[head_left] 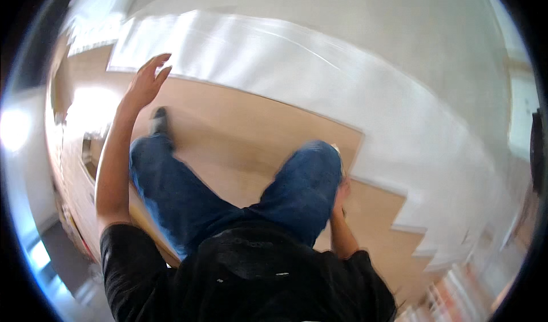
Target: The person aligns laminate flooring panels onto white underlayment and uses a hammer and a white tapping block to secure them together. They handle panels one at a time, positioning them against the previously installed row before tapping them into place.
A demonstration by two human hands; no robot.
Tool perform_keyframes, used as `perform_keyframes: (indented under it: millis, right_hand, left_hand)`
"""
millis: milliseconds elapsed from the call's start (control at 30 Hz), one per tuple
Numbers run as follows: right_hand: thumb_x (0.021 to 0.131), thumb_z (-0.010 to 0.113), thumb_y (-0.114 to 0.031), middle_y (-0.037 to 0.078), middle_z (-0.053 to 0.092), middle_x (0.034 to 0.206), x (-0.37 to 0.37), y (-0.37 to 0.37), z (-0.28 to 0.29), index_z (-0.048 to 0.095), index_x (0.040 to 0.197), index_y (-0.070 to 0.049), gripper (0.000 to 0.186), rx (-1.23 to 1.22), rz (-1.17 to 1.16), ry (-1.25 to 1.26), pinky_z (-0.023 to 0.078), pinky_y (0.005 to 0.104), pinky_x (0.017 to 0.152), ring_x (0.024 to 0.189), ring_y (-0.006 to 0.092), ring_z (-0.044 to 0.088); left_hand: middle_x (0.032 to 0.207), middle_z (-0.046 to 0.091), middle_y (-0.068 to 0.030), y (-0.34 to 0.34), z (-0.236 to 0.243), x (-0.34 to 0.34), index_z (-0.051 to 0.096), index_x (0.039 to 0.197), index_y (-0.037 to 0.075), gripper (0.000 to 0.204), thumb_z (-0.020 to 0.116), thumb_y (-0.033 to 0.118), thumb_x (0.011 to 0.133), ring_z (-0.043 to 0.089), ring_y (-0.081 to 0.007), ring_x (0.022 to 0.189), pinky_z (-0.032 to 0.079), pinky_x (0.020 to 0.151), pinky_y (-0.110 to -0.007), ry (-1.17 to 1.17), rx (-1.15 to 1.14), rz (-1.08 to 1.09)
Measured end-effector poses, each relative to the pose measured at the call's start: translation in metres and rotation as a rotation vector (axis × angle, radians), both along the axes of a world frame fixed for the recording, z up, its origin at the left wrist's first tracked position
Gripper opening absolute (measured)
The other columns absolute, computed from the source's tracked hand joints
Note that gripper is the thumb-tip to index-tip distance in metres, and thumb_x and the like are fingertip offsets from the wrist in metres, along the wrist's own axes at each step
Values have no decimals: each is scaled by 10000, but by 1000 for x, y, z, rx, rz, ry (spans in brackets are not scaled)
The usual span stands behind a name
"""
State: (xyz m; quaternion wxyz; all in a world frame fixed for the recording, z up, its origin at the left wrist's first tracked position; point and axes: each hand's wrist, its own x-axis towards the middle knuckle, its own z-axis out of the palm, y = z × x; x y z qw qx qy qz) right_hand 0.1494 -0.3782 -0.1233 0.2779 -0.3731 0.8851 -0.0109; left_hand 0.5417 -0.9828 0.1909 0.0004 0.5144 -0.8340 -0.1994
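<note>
My left hand is raised at the far left, over the seam between the wood-coloured floor planks and the white underlay sheet. Its fingers reach forward with the thumb apart, and nothing shows in them. Down beside my right knee is my right hand, blurred and partly hidden by the leg. A small pale edge peeks out by that knee; I cannot make out what it is or whether the hand holds it. The planks end in a stepped edge on the right.
My legs in blue jeans bend over the planks. Bare grey floor lies beyond the sheet. On the left is a brown box-like thing with an opening. Blurred stacked packs stand at the lower right.
</note>
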Motion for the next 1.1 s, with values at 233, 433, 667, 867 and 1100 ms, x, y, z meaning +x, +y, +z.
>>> perform_keyframes:
  millis: [233, 433, 667, 867, 1100]
  right_hand:
    - [854, 739, -281, 246, 349, 1588, 20, -67, 4, 785, 989, -105, 227, -244, 10, 135, 294, 625, 1137, 1422, 484, 340]
    - [812, 776, -451, 370, 330, 1556, -63, -97, 24, 773, 958, -41, 436, -294, -483, 209, 312, 638, 1126, 1413, 516, 332]
    - [793, 786, -461, 251, 374, 1561, -109, -128, 32, 800, 1061, -84, 463, -208, -439, 138, 351, 632, 1115, 1421, 482, 342]
    - [784, 789, -471, 247, 344, 1576, -102, -141, 31, 798, 1038, -79, 467, -157, -462, 143, 342, 632, 1114, 1429, 479, 328]
    - [792, 781, -460, 237, 319, 1579, -96, -137, 32, 785, 1088, -61, 496, -119, -450, 143, 313, 621, 1132, 1421, 468, 317]
  left_hand:
    - [1499, 520, -195, 133, -209, -184, 548, 1434, 56, 458, 562, 254, 1021, 555, -369, 1315, 473, 1084, -464, -223, 367, -725]
    - [1587, 415, -182, 280, -260, -272, 541, 1408, 37, 454, 555, 226, 996, 558, -386, 1313, 484, 1071, -483, -177, 481, -845]
    - [1576, 425, -177, 308, -232, -327, 531, 1413, 39, 453, 555, 197, 989, 571, -386, 1289, 499, 1047, -497, -220, 412, -1023]
    - [1456, 529, -193, 302, -232, -326, 641, 1269, 67, 323, 505, 158, 990, 614, -378, 1239, 507, 1021, -490, -266, 360, -989]
    - [1472, 519, -202, 322, -251, -335, 669, 1217, 39, 307, 528, 137, 962, 618, -352, 1231, 489, 1031, -471, -198, 254, -1064]
